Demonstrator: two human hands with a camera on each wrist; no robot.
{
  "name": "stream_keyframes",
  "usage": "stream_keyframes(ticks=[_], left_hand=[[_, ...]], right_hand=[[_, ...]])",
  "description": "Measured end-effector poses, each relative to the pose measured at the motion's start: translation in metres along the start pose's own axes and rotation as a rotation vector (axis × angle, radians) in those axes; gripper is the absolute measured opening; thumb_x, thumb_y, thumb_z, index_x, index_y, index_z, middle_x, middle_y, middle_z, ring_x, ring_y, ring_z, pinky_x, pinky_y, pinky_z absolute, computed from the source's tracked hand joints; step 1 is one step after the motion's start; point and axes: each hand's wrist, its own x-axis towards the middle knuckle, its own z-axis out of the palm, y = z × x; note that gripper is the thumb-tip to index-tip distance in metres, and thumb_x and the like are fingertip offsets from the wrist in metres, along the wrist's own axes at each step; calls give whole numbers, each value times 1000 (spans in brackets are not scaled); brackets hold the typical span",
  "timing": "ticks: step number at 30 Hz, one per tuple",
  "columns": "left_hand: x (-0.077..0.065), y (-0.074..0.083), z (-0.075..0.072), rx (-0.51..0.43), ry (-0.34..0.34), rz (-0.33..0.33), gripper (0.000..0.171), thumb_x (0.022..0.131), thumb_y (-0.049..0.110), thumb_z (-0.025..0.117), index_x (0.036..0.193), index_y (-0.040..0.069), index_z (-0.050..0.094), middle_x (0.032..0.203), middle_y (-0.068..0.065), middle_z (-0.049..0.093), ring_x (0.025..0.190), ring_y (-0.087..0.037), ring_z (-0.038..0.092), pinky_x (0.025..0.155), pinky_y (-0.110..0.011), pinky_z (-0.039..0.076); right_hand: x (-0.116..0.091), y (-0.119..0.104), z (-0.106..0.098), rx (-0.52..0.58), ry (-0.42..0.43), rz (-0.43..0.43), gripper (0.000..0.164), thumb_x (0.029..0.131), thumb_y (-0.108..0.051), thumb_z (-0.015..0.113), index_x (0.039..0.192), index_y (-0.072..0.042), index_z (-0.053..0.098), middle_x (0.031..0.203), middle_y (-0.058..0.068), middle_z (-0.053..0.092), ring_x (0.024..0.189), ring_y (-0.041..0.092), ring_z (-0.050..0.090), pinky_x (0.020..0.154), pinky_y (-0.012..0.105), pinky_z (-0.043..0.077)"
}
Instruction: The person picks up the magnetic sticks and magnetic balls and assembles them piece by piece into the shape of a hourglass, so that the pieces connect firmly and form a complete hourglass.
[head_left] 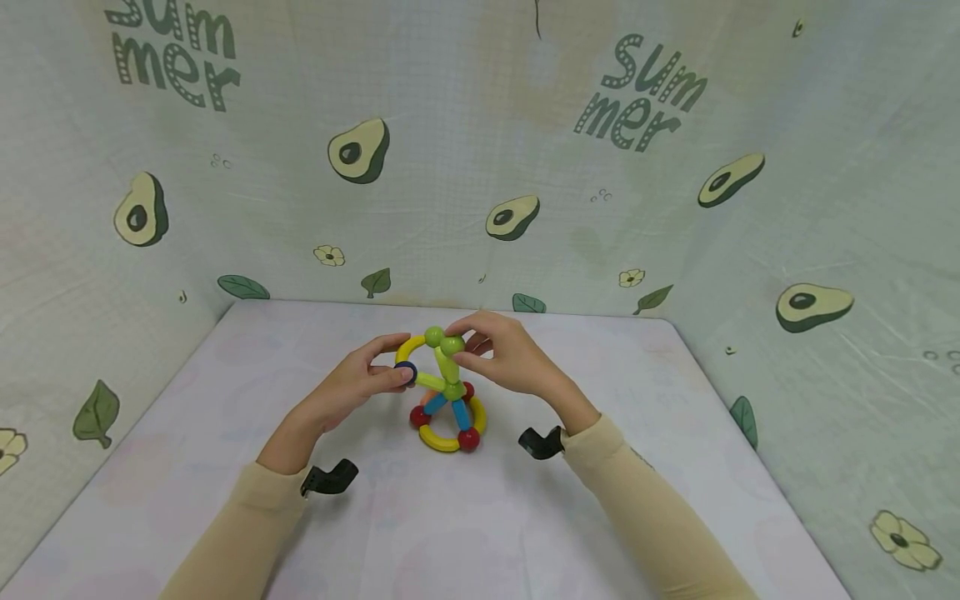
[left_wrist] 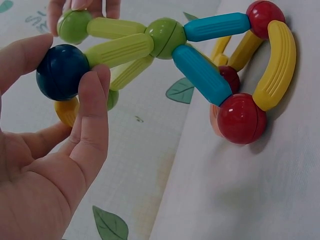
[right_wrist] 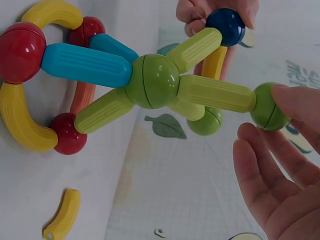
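Observation:
A construction of magnetic balls and sticks stands on the table. Its base has red balls (head_left: 468, 439) joined by curved yellow sticks (head_left: 439, 441) and one orange stick. Blue sticks (left_wrist: 202, 75) and a light green one rise to a central green ball (right_wrist: 152, 81), from which more light green sticks (right_wrist: 216, 93) spread upward. My left hand (head_left: 358, 379) pinches the dark blue ball (left_wrist: 61, 72) at the end of one stick. With thumb and fingers, my right hand (head_left: 508, 354) holds a green end ball (right_wrist: 270, 106). Another curved yellow stick (head_left: 408, 347) links the blue ball toward a second green ball (head_left: 434, 336).
A loose curved yellow stick (right_wrist: 63, 215) lies on the table beside the base, seen in the right wrist view. The pale table (head_left: 420, 533) is bordered at the back and sides by a cloth (head_left: 435, 250) printed with avocados and leaves.

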Motion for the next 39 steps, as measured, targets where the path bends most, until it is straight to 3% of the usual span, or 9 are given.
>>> stream_keyframes(ticks=[13,21,26,39], left_hand=[[1,-1,1,11,2,5,80,103,35,72,167,12,30,169,-17,30,124,-45,67,121,-69,30],[1,-1,1,11,8,3,80,103,34,73,166,13,31,168,-17,31,123,-46,67,121,-68,30],[1,-1,2,21,9,7,79,103,34,73,167,12,31,168,-17,32,123,-45,67,121,-69,30],[-1,0,2,17,10,11,79,104,33,72,167,11,30,169,-18,30,123,-44,67,121,-66,32]], right_hand=[[-3,0,-5,-5,-14,-9,36,97,-11,79,132,-10,70,128,3,70,100,15,72,90,34,62],[-11,10,-15,-21,-13,60,39,98,-11,79,135,-12,68,131,5,69,104,17,72,93,41,62],[-20,28,-23,-51,-3,125,38,98,-13,78,135,-13,68,131,5,70,105,19,73,94,43,61],[-45,102,-27,-115,-12,317,35,100,-12,75,134,-10,69,133,14,69,110,28,70,93,44,61]])
